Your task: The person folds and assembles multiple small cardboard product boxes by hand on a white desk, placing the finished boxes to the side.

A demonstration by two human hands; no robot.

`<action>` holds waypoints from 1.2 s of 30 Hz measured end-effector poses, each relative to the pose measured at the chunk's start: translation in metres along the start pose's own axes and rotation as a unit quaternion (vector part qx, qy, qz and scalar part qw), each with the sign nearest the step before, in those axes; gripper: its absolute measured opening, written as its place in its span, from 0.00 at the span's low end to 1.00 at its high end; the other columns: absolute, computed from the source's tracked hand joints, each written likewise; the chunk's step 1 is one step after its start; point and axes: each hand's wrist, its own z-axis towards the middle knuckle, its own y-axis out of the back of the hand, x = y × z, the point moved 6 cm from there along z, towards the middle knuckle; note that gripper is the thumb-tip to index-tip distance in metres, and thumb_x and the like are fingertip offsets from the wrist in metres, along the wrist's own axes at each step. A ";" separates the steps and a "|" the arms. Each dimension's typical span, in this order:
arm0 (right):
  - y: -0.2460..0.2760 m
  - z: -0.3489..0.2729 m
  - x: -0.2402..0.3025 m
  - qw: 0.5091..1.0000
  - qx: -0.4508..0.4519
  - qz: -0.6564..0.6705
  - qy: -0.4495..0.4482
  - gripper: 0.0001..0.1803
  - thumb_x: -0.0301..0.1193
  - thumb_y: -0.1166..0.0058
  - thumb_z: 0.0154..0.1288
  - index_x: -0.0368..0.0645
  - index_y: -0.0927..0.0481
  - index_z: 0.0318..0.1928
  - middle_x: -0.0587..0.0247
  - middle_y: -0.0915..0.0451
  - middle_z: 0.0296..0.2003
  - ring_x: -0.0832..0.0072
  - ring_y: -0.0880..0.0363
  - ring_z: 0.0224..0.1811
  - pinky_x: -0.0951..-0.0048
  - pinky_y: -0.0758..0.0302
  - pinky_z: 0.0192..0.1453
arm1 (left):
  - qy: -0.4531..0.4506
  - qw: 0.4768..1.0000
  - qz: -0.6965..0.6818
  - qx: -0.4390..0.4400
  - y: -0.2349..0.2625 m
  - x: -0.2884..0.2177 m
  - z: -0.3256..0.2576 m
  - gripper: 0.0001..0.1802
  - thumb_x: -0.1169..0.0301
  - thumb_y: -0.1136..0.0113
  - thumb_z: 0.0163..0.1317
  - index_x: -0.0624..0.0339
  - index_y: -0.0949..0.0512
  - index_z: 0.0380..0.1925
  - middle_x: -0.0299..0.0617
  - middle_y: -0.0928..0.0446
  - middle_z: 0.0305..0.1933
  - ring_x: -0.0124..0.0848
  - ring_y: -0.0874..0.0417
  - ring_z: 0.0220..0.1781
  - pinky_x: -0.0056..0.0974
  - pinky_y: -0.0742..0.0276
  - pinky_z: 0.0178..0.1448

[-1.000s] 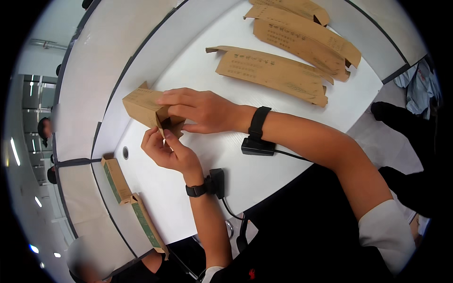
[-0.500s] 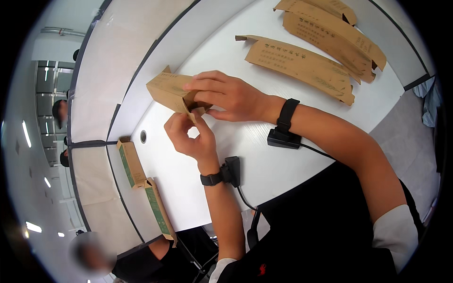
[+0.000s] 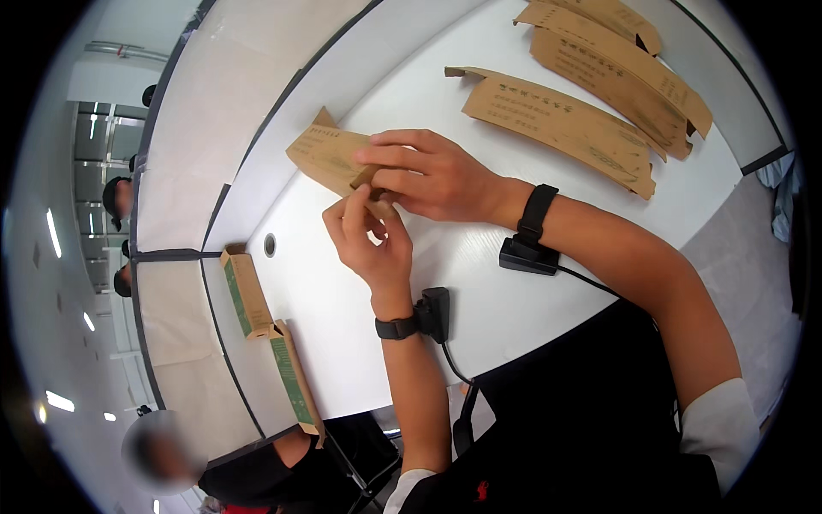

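Note:
A brown cardboard box (image 3: pixel 324 159), partly folded, is held above the white table (image 3: pixel 479 265). My right hand (image 3: pixel 432 176) grips its near end from above, fingers wrapped over it. My left hand (image 3: pixel 370 240) comes up from below, and its fingertips pinch the flap at the same end of the box. Both wrists wear black bands, each with a small black device and a cable.
Several flat brown box blanks (image 3: pixel 556 120) lie on the table at the back right. Two assembled boxes with green sides (image 3: pixel 244 291) stand along the table's left edge. A round hole (image 3: pixel 270 245) is in the tabletop. Another person (image 3: pixel 257 463) sits at lower left.
The view has shifted, so the box and hands sit further right and lower. My left fingers have closed in on the flap at the box's end.

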 end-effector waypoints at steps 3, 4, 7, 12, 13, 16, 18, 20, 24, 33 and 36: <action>0.001 -0.001 0.002 0.999 -0.001 -0.034 0.022 0.18 0.22 0.32 0.54 0.46 0.17 0.46 0.69 0.20 0.60 0.66 0.26 0.66 0.64 0.23 0.66 | 0.025 0.998 -0.066 -0.001 -0.001 0.003 -0.001 0.24 0.84 0.40 0.63 0.64 0.29 0.60 0.43 0.28 0.47 0.28 0.25 0.34 0.28 0.27 0.29; 0.002 -0.001 0.002 0.999 -0.003 -0.033 0.020 0.20 0.22 0.31 0.52 0.47 0.19 0.47 0.69 0.22 0.62 0.65 0.27 0.67 0.62 0.25 0.68 | 0.024 0.998 -0.066 0.000 0.000 0.003 -0.002 0.24 0.84 0.40 0.63 0.64 0.29 0.60 0.43 0.28 0.47 0.28 0.25 0.34 0.28 0.27 0.29; 0.005 0.000 0.003 0.998 -0.007 -0.056 0.025 0.23 0.21 0.30 0.49 0.48 0.20 0.48 0.69 0.23 0.65 0.62 0.29 0.68 0.57 0.27 0.70 | 0.093 0.960 -0.262 0.034 -0.004 0.016 -0.008 0.26 0.63 0.47 0.71 0.64 0.36 0.65 0.51 0.29 0.57 0.36 0.18 0.38 0.39 0.19 0.40; 0.005 -0.002 0.002 0.999 -0.016 -0.035 0.024 0.29 0.19 0.32 0.47 0.49 0.23 0.52 0.67 0.24 0.65 0.59 0.29 0.69 0.57 0.26 0.69 | 0.136 0.929 -0.345 0.019 -0.007 0.016 -0.009 0.28 0.59 0.47 0.72 0.65 0.35 0.64 0.52 0.28 0.58 0.38 0.16 0.39 0.41 0.16 0.43; 0.005 -0.002 0.001 0.999 -0.016 -0.036 0.024 0.29 0.19 0.32 0.47 0.49 0.23 0.52 0.67 0.24 0.65 0.59 0.29 0.69 0.57 0.26 0.69 | 0.140 0.916 -0.376 0.021 -0.007 0.016 -0.009 0.26 0.62 0.46 0.73 0.65 0.34 0.64 0.52 0.27 0.58 0.37 0.16 0.39 0.41 0.16 0.43; 0.003 -0.002 0.001 0.999 -0.010 -0.027 0.025 0.28 0.19 0.33 0.49 0.49 0.24 0.53 0.67 0.23 0.64 0.58 0.28 0.69 0.61 0.26 0.68 | 0.124 0.956 -0.262 0.035 -0.005 0.018 -0.011 0.21 0.74 0.44 0.71 0.64 0.33 0.63 0.47 0.27 0.55 0.33 0.16 0.39 0.37 0.16 0.42; 0.003 0.000 0.004 0.999 0.002 -0.030 0.041 0.26 0.20 0.32 0.53 0.49 0.24 0.53 0.68 0.23 0.64 0.59 0.28 0.69 0.64 0.25 0.67 | 0.100 0.969 -0.223 0.036 -0.006 0.016 -0.007 0.21 0.83 0.42 0.69 0.63 0.30 0.60 0.43 0.27 0.51 0.29 0.18 0.39 0.33 0.18 0.40; 0.000 -0.002 0.003 0.999 -0.006 -0.018 0.038 0.24 0.23 0.30 0.56 0.49 0.25 0.52 0.67 0.23 0.65 0.60 0.28 0.69 0.64 0.25 0.67 | 0.100 0.977 -0.188 0.015 -0.006 0.013 -0.006 0.19 0.81 0.37 0.68 0.64 0.28 0.57 0.39 0.28 0.45 0.26 0.21 0.38 0.30 0.19 0.38; -0.002 -0.005 0.000 0.998 0.017 -0.035 0.044 0.23 0.26 0.30 0.59 0.50 0.25 0.52 0.67 0.23 0.65 0.61 0.29 0.70 0.65 0.25 0.68 | 0.115 0.980 -0.164 0.009 -0.010 0.014 -0.007 0.16 0.81 0.36 0.67 0.64 0.27 0.53 0.37 0.27 0.43 0.23 0.23 0.36 0.28 0.20 0.37; -0.009 -0.005 0.009 0.998 0.027 -0.023 0.044 0.21 0.28 0.30 0.62 0.51 0.24 0.53 0.70 0.23 0.65 0.65 0.29 0.70 0.66 0.24 0.65 | 0.193 0.969 -0.145 -0.057 -0.008 0.017 -0.012 0.16 0.79 0.31 0.63 0.63 0.30 0.44 0.36 0.27 0.36 0.22 0.23 0.30 0.27 0.21 0.34; -0.009 -0.006 0.008 0.998 0.027 -0.020 0.047 0.22 0.29 0.30 0.62 0.51 0.23 0.54 0.70 0.23 0.65 0.66 0.29 0.70 0.65 0.23 0.64 | 0.205 0.963 -0.153 -0.080 -0.008 0.018 -0.014 0.16 0.76 0.28 0.62 0.63 0.28 0.41 0.35 0.29 0.36 0.21 0.25 0.29 0.27 0.22 0.32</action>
